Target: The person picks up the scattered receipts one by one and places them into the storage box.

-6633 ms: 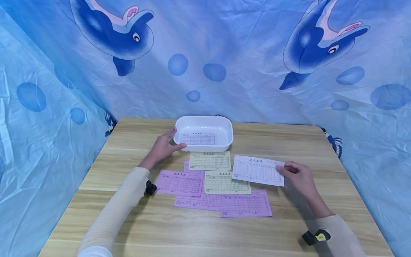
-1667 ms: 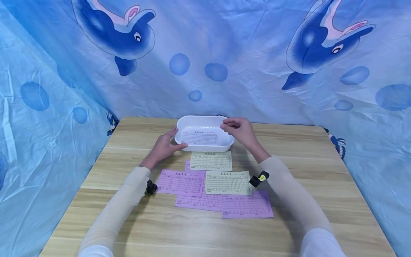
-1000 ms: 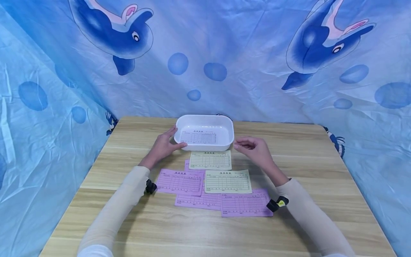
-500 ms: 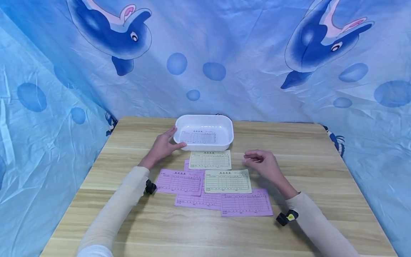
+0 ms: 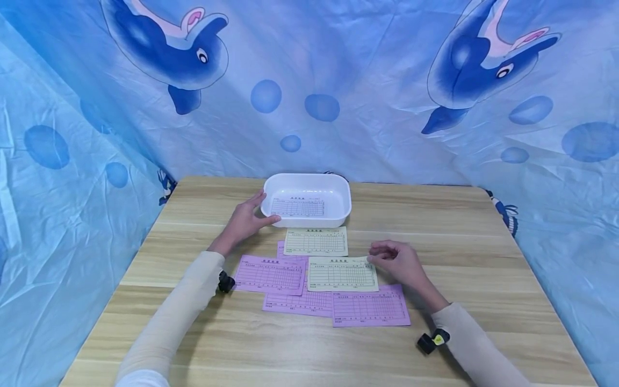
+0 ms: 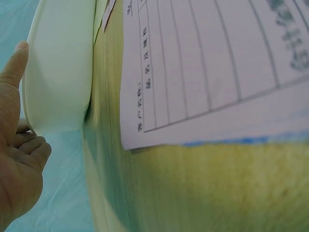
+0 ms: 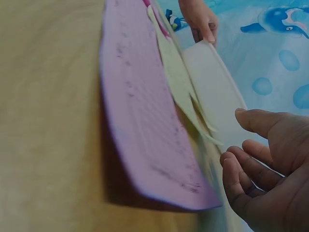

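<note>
My left hand [image 5: 243, 220] holds the left end of a white plastic tub [image 5: 343, 215], thumb along the front rim and fingers at the side. In the left wrist view those fingers are partly curled against the tub's end. A white printed receipt slip [image 5: 299, 206] lies inside the tub. My right hand [image 5: 400, 263] hovers at the upper right corner of a pale green receipt slip [image 5: 340, 274]. In the right wrist view its thumb and fingers stand apart, nothing pinched between them. Another pale green slip [image 5: 315, 242] lies just before the tub.
Several purple receipt slips [image 5: 371, 309] lie overlapping on the wooden table [image 5: 271, 355], partly under the green ones. The purple slip [image 5: 271, 275] at the left lies near my left wrist. A blue dolphin-print curtain [image 5: 377, 156] hangs behind and beside the table.
The white slip that my right hand held 6.6 seconds ago is gone from it; that hand was then over the tub. Since then it has come back toward me to the green slip. My left hand stays put.
</note>
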The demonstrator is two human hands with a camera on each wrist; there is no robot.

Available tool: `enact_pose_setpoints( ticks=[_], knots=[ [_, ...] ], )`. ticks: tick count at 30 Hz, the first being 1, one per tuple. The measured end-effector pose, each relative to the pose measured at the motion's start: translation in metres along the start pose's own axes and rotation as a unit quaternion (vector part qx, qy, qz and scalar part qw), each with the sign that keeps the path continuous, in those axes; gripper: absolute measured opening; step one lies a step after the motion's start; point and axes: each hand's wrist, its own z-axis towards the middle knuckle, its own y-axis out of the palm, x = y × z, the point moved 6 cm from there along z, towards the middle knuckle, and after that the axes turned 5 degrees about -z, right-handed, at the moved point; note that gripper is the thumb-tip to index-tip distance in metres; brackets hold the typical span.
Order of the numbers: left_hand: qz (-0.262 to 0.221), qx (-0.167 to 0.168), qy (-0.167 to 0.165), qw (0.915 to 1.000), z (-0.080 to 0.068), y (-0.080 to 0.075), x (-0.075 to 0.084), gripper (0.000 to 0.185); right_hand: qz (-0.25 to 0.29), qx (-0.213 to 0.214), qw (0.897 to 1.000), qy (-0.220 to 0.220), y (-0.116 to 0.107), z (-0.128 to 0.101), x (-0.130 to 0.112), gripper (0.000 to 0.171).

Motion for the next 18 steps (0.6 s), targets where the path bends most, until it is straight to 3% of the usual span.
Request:
enact_pose_setpoints(
  ticks=[18],
  knots=[
    [0.007,0.003,0.011,0.9999,-0.001,0.0,0.001,0.106,-0.011,-0.013,1.0,0.001,0.007,-0.008,0.011,0.04]
  ],
)
